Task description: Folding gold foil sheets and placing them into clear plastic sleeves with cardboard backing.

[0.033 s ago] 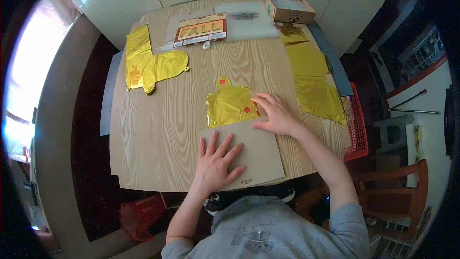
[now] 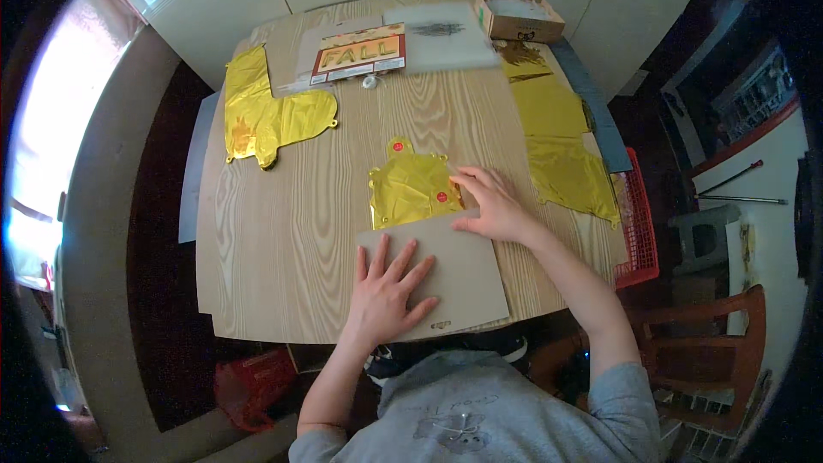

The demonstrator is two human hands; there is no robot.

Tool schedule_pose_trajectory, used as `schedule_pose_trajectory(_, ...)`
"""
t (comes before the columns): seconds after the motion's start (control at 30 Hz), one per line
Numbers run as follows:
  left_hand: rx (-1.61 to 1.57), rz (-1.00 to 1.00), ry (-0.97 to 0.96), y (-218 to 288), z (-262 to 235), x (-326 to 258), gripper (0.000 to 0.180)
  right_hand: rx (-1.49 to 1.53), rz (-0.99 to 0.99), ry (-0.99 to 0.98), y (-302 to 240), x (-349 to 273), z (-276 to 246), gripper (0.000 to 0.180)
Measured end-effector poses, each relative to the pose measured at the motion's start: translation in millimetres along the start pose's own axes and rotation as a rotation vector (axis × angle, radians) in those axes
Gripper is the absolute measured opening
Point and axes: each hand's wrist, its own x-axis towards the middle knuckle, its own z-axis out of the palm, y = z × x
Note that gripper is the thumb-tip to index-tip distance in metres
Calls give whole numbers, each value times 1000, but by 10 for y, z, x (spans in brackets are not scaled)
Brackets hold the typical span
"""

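Note:
A folded gold foil balloon (image 2: 407, 182) with two red round stickers lies in front of me, its near part covered by a plain grey card (image 2: 467, 279). My left hand (image 2: 384, 296) rests flat on the card, fingers spread. At the card's far right corner is my right hand (image 2: 490, 207): its thumb lies by the card's top edge, and its fingers reach the foil's right edge, apart from the thumb. Another gold foil balloon (image 2: 257, 111) is laid out at the left, and more flat gold foil (image 2: 553, 107) runs down the table's right side.
A printed package card (image 2: 360, 53) lies at the back, with a small white spool (image 2: 369, 82) beside it. An open cardboard box (image 2: 525, 21) stands at the far right corner. A red basket (image 2: 636, 223) and a wooden chair (image 2: 707, 339) are right of the table (image 2: 283, 231).

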Motion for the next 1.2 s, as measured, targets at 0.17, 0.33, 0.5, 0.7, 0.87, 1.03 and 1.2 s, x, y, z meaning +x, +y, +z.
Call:
schedule_pose_trajectory(0.17,7,-6,-9,-3,-11,15,59,8,35,-10,-30,21,-4,79)
schedule_pose_trajectory(0.33,17,-11,-2,-9,1,23,59,6,65,-23,-57,31,-12,79)
schedule_pose_trajectory(0.5,12,-2,7,-11,-14,29,58,27,80,-34,-71,33,-32,79)
schedule_pose_trajectory(0.7,8,4,28,-16,-7,15,57,44,56,-23,-51,27,-21,77)
schedule_pose_trajectory(0.87,-11,1,16,-13,-26,18,58,10,50,59,-5,78,41,71)
schedule_pose_trajectory(1.03,-24,-14,-3,-19,-14,7,60,-99,81,121,-62,216,74,66)
schedule_pose_trajectory(1.2,-22,5,-2,-19,-13,12,61,-109,77,141,18,233,130,66)
